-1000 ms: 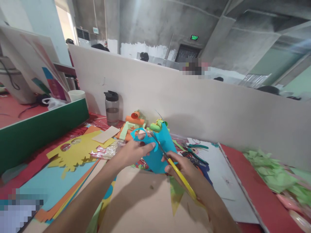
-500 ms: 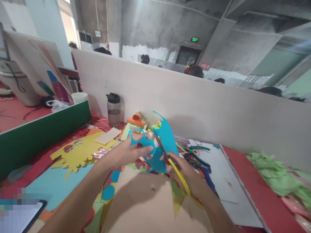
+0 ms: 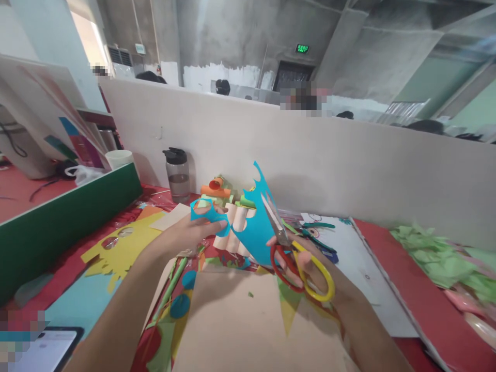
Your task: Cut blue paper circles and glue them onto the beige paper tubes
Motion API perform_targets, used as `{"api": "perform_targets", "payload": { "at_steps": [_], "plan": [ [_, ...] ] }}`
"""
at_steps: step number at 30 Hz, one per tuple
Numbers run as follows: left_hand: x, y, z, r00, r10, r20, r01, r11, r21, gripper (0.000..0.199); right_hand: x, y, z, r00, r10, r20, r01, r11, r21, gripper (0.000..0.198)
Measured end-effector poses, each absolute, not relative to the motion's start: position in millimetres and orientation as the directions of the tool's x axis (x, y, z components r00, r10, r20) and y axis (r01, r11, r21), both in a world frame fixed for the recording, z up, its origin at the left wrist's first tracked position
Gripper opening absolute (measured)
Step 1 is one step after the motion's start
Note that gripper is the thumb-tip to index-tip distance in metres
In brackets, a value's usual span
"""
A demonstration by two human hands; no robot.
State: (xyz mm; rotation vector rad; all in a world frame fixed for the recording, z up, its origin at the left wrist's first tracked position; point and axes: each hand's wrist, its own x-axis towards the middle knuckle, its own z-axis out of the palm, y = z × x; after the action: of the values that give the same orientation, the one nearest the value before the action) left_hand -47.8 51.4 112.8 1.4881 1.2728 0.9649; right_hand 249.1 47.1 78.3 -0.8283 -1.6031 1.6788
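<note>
My left hand [image 3: 199,230] is closed on a small blue paper scrap [image 3: 207,216] with curved, cut-out edges. In my right hand [image 3: 300,263] are scissors [image 3: 282,235] with one red and one yellow handle loop, their blades pointing up and slightly apart. A larger blue paper sheet [image 3: 259,235], notched along its left side, stands upright behind the blades, against my right fingers. The scrap and the sheet come close at one narrow point; I cannot tell whether they are still joined. Below both hands lies a beige board [image 3: 232,315].
A water bottle [image 3: 177,175] stands by the white partition [image 3: 310,160]. Yellow paper cut-outs [image 3: 124,248] and blue discs [image 3: 180,306] lie to the left. Green-handled pliers [image 3: 315,237] and crumpled green paper [image 3: 430,256] are at the right. A phone [image 3: 58,349] lies front left.
My hands have moved apart, the left with the blue scrap, the right with the scissors and larger sheet. The scissors have turned, and both handle loops now show.
</note>
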Motion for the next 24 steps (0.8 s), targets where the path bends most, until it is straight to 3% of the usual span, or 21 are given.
{"api": "perform_targets", "payload": {
  "at_steps": [4, 7, 11, 16, 20, 22, 24],
  "plan": [
    [-37.5, 46.1, 120.3, 0.277, 0.959, 0.069, 0.069, -0.091, 0.993, 0.028, 265.8, 54.1, 76.3, -0.528, 0.841, 0.122, -0.079, 0.094, -0.992, 0.086],
    [-12.4, 47.5, 108.5, 0.284, 0.958, 0.039, 0.206, -0.101, 0.973, 0.027, 276.6, 58.6, 88.2, -0.383, 0.906, 0.18, -0.063, 0.168, -0.984, 0.087],
    [22.2, 53.5, 85.4, 0.188, 0.968, 0.168, 0.457, -0.238, 0.857, 0.027, 289.5, 60.6, 111.7, -0.215, 0.941, 0.26, -0.022, 0.261, -0.965, 0.081],
    [-1.9, 49.2, 100.5, 0.107, 0.956, 0.272, 0.314, -0.292, 0.903, 0.023, 298.5, 62.2, 125.9, -0.017, 0.946, 0.323, -0.018, 0.323, -0.946, 0.066],
    [-42.1, 43.6, 111.6, 0.46, 0.888, 0.018, 0.186, -0.117, 0.976, 0.026, 295.4, 66.7, 126.8, 0.015, 0.949, 0.314, -0.152, 0.312, -0.938, 0.058],
    [-47.4, 46.2, 105.1, 0.625, 0.771, -0.122, 0.25, -0.049, 0.967, 0.027, 292.4, 68.8, 124.6, -0.013, 0.955, 0.296, -0.236, 0.285, -0.929, 0.057],
    [-42.0, 51.0, 94.0, 0.638, 0.741, -0.209, 0.359, -0.047, 0.932, 0.027, 289.8, 69.7, 120.3, -0.067, 0.96, 0.272, -0.273, 0.245, -0.931, 0.057]
  ]
}}
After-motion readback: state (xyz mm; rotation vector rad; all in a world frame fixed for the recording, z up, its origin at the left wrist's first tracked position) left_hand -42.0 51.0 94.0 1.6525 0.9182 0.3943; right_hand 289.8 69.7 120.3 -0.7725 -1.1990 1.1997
